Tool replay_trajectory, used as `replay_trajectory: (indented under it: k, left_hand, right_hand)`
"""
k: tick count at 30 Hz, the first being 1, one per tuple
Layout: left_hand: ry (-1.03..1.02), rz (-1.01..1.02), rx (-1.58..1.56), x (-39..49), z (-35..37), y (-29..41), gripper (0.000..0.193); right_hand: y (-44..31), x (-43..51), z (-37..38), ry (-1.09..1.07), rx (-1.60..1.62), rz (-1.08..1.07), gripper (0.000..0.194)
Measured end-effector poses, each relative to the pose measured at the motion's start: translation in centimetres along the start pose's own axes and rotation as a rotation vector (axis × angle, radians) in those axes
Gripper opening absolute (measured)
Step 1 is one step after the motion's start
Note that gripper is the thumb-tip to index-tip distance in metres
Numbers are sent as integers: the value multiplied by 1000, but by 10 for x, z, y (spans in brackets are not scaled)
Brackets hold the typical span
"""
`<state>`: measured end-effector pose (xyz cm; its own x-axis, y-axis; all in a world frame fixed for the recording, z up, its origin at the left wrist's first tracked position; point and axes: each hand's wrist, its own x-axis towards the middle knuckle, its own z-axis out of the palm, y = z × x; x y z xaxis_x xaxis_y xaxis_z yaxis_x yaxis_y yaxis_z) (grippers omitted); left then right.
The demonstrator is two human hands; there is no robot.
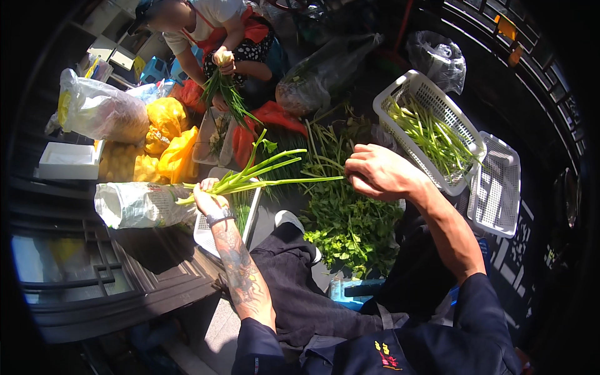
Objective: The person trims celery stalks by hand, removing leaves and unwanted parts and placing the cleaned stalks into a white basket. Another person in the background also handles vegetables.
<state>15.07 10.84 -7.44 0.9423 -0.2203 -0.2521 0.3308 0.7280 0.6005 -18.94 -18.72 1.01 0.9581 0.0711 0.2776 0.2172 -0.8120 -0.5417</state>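
My left hand (211, 196) grips the base of a small bunch of green celery stalks (248, 182), which fan out to the right. One long stalk reaches across to my right hand (382, 172), whose curled fingers meet its tip. Below and between my hands lies a heap of leafy celery (349, 234) on the ground. Beyond my right hand, a white perforated plastic basket (417, 79) holds loose stripped stalks (431, 133). Some leaf still clings to one stalk of the bunch. The fingertips of my right hand are hidden behind its knuckles.
Opposite, a person (211, 42) holds a bunch of thin green leaves (225, 91). Another white basket (497, 187) stands at right. Yellow bags (171, 136), a white foam box (68, 160) and a wooden panelled edge (173, 286) lie left. A blue stool (349, 288) shows between my legs.
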Motion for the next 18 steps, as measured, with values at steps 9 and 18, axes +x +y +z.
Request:
replay_trajectory:
  k: [9,18]
  left_hand:
    - [-30,107,-46,-14,13,-5,26]
    - [68,253,-66,-34,42,-6,28]
  right_hand:
    - [-12,9,16,385,126,317,20]
    - [29,-3,-10,507,344,662,23]
